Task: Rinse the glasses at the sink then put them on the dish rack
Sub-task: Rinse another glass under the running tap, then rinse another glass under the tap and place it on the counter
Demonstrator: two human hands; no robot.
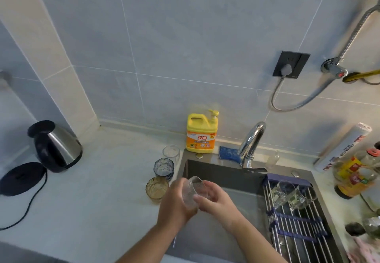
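Roughly midway: two glasses (282,193) sit on the dish rack (298,230), three more (163,169) wait on the worktop (102,180), and left hand (174,203) and right hand (214,200) both grip a clear glass (193,189), fingers curled round it, over the sink (216,172).

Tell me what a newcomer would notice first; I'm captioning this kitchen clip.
The left hand and right hand gripping a clear ribbed glass over the sink, front and centre. Next, the bright yellow detergent bottle against the wall behind, then the amber glass and blue glass waiting on the counter left of the sink.
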